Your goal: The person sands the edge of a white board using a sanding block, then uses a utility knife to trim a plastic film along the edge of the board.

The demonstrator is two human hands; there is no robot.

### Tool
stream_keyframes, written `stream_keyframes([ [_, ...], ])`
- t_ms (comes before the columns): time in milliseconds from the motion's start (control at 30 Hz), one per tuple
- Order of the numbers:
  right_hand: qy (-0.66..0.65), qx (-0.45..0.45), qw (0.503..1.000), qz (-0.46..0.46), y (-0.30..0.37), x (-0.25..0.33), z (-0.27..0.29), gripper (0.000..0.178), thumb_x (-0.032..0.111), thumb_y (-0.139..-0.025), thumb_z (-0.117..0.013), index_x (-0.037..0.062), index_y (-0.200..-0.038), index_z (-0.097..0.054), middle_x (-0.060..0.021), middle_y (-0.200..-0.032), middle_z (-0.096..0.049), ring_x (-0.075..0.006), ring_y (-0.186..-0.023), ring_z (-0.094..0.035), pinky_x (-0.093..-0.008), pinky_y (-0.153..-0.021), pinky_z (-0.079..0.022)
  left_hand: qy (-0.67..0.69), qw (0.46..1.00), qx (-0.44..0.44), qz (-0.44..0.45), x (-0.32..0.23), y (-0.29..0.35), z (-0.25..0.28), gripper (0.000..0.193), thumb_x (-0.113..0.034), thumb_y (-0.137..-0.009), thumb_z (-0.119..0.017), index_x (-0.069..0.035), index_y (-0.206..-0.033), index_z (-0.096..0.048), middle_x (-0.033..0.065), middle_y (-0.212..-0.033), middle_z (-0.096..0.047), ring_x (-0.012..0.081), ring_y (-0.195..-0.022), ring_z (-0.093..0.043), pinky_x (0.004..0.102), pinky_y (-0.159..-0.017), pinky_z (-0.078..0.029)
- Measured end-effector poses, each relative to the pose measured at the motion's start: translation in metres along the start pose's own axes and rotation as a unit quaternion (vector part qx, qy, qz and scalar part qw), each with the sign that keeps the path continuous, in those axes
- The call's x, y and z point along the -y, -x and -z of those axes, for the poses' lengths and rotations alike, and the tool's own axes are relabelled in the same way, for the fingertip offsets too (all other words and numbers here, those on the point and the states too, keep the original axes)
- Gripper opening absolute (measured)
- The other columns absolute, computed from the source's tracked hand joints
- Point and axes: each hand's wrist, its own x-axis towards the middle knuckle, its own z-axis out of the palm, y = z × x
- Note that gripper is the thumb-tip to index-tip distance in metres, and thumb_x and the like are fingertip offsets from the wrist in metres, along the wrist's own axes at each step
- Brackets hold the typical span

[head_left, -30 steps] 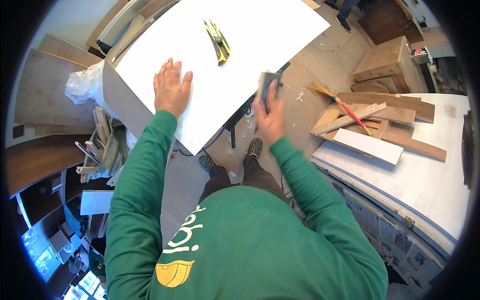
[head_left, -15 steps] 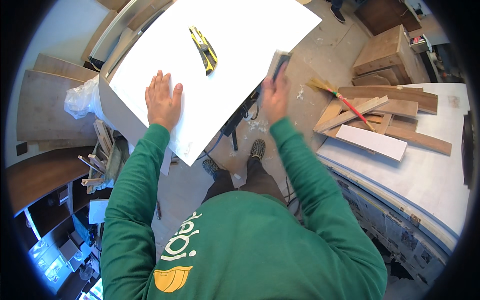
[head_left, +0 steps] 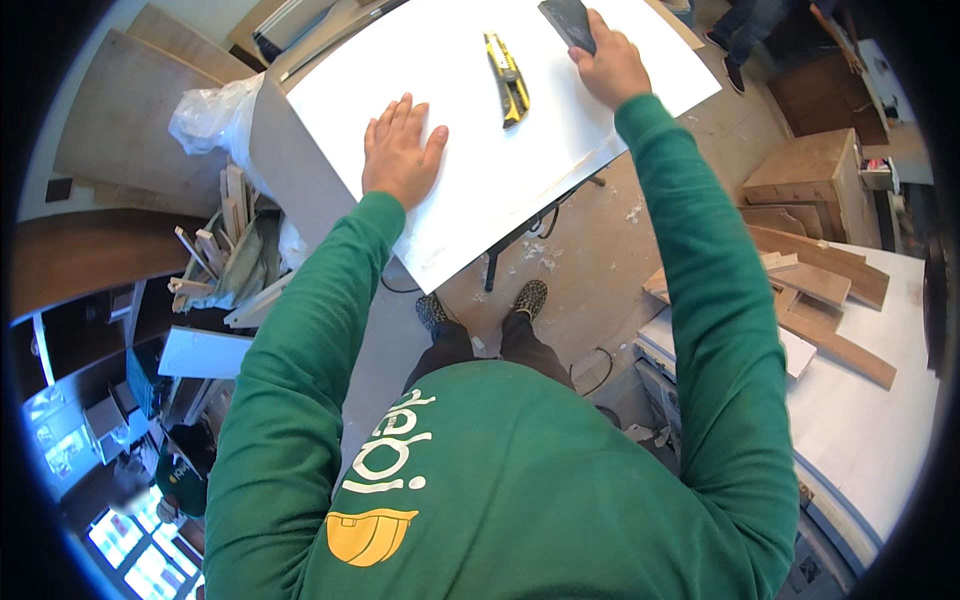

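A large white panel (head_left: 450, 215) lies on the bench in front of me. My left hand (head_left: 402, 150) rests flat on it, fingers stretched out and holding nothing. Further right, my right hand (head_left: 612, 68) grips a dark, flat block that looks like a sanding block (head_left: 567, 22), over the far part of the panel. Between the two hands a yellow and black utility knife (head_left: 508, 85) lies on the white surface, touched by neither.
Wood offcuts (head_left: 815, 285) are piled on a white-topped table (head_left: 890, 420) at the right. A wooden cabinet (head_left: 800, 165) stands behind it. Shavings (head_left: 530, 250) litter the floor. Wood strips (head_left: 235, 210) and a plastic bag (head_left: 210, 115) are at the left. Another person's legs (head_left: 745, 40) show far right.
My right hand has carried the block from the panel's right edge to its far part. My left hand stays flat on the panel. The whole view has shifted.
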Motion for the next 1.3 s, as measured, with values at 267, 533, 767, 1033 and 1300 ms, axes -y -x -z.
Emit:
stream_keyframes([
  [267,0.073,0.052,0.996,0.030,-0.077,0.012,-0.036,0.063,0.024,-0.092,-0.063,0.0091,-0.151,-0.045,-0.0244,-0.128,-0.062,-0.0414,-0.119,-0.058,-0.0486,-0.105,-0.046,0.019,1.000,0.006,0.022,0.005,0.005,0.005,0.054,-0.044,-0.105,-0.043,-0.011,-0.148,-0.050,0.0106,-0.162,-0.036,0.0263,-0.152,-0.027,0.0446,-0.127,-0.012],
  [533,0.036,0.220,0.975,-0.022,-0.048,0.094,-0.044,0.063,0.057,-0.096,-0.057,0.0062,-0.133,-0.060,-0.0163,-0.111,-0.072,-0.0294,-0.107,-0.070,-0.0439,-0.094,-0.054,0.028,0.999,0.019,0.037,0.011,0.008,0.009,0.054,-0.045,-0.106,-0.041,-0.011,-0.147,-0.050,0.0114,-0.162,-0.036,0.0257,-0.153,-0.025,0.0458,-0.127,-0.011],
  [767,0.024,0.204,0.978,-0.030,-0.036,0.085,-0.055,0.049,0.040,-0.092,-0.067,0.0012,-0.122,-0.064,-0.0186,-0.105,-0.074,-0.0262,-0.096,-0.073,-0.0378,-0.087,-0.057,0.044,0.998,0.023,0.027,0.004,0.001,0.009,0.054,-0.043,-0.105,-0.042,-0.010,-0.147,-0.050,0.0120,-0.162,-0.035,0.0246,-0.153,-0.024,0.0461,-0.127,-0.011],
  [1033,-0.689,0.261,0.648,-0.192,0.059,0.064,0.040,0.047,0.023,-0.103,-0.045,-0.0023,-0.142,-0.047,-0.0111,-0.095,-0.059,-0.0237,-0.085,-0.066,-0.0393,-0.077,-0.059,0.051,0.998,0.030,0.028,0.004,0.002,0.012,0.054,-0.041,-0.104,-0.044,-0.008,-0.147,-0.049,0.0124,-0.163,-0.035,0.0257,-0.153,-0.023,0.0458,-0.127,-0.009],
  [1300,-0.802,0.149,0.558,-0.153,0.145,0.004,0.091,0.060,0.023,-0.105,-0.052,0.0091,-0.158,-0.027,-0.0157,-0.110,-0.061,-0.0264,-0.088,-0.068,-0.0405,-0.076,-0.059,0.035,0.999,0.018,0.010,0.001,-0.001,0.010,0.053,-0.038,-0.102,-0.050,-0.007,-0.145,-0.051,0.0136,-0.162,-0.037,0.0268,-0.152,-0.026,0.0467,-0.126,-0.011],
])
